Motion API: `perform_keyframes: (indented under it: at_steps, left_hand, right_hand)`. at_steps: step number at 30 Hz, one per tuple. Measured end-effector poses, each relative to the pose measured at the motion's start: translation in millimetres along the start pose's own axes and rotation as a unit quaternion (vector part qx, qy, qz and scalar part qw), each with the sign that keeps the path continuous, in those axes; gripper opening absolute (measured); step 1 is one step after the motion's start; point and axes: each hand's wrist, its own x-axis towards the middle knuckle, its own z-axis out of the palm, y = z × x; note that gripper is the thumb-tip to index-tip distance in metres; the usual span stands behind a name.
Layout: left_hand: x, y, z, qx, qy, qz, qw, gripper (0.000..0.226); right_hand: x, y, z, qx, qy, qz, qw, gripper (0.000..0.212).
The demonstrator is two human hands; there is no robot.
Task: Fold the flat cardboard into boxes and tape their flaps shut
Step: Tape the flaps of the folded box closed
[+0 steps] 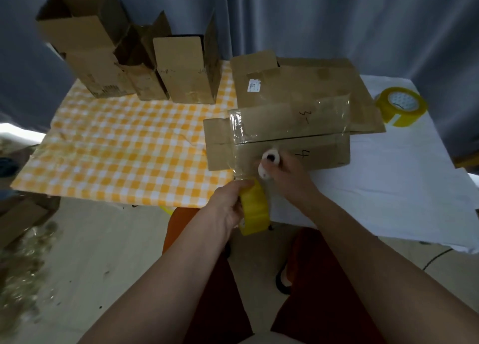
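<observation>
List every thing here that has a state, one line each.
Box being taped: flaps closed, clear tape across them.
Tape roll: gripped by left hand, strip stretched to the box.
Right hand: grips a white object, too blurred to name.
Spare tape roll: lying unused.
Three back boxes: upright, tops open.

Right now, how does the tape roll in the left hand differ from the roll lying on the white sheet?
The held tape roll is gripped by the left hand below the table edge; the spare tape roll lies untouched on the white sheet, far right. A clear strip runs from the held roll to the box marked 4; the spare roll touches no box. Both are yellowish packing tape.
</observation>
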Motion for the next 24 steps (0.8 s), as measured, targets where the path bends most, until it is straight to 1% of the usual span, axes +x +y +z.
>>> perform_keyframes:
  at_steps: [1,2,4,6,9,13,15,16,17,19,20,21,22,24]
  left_hand:
    - [-3,-1,-3,0.02,-0.003,0.001,1.0,0.037]
    - [-5,-3,-7,0.043,-0.01,0.001,0.999,0.038]
    - [-6,-9,-17,0.075,-0.024,-0.002,0.997,0.032]
    - [-6,-11,-28,0.091,-0.05,0.007,0.995,0.022]
    - [-9,-7,-41,0.129,-0.063,0.05,0.988,0.02]
    - [-9,-4,-48,0.127,-0.075,0.044,0.988,0.025]
    - [-9,-7,-46,0.132,-0.067,0.044,0.988,0.036]
    - [-10,-9,-44,0.131,-0.062,0.05,0.988,0.046]
    - [-11,-10,-42,0.132,-0.053,0.057,0.988,0.061]
    - [-9,-11,-40,0.113,-0.027,0.072,0.991,0.102]
    - [-7,-10,-40,0.099,-0.02,0.073,0.992,0.112]
    - [-5,-8,-38,0.092,-0.018,0.07,0.993,0.111]
    - [-4,-4,-36,0.094,-0.023,0.063,0.993,0.098]
    - [-6,3,-30,0.108,-0.028,0.044,0.993,0.054]
  right_hand:
    - [9,-5,1,-0.045,0.002,-0.05,0.998,0.007]
    - [19,-7,4,-0.087,-0.027,-0.08,0.993,0.016]
    - [38,-1,10,-0.193,-0.094,-0.103,0.971,0.031]
    - [54,10,12,-0.27,-0.112,-0.097,0.951,0.037]
    - [72,13,13,-0.284,-0.103,-0.072,0.951,0.039]
    - [83,14,15,-0.276,-0.098,-0.07,0.954,0.037]
    - [81,14,15,-0.274,-0.108,-0.068,0.953,0.04]
    - [79,14,14,-0.269,-0.11,-0.062,0.955,0.041]
    - [78,12,14,-0.265,-0.11,-0.056,0.956,0.042]
    - [78,6,14,-0.271,-0.111,-0.051,0.955,0.041]
    - [79,3,14,-0.28,-0.116,-0.051,0.952,0.041]
    - [79,0,14,-0.289,-0.123,-0.054,0.948,0.041]
    - [79,-3,13,-0.298,-0.132,-0.06,0.944,0.04]
    - [77,-9,13,-0.324,-0.147,-0.073,0.932,0.041]
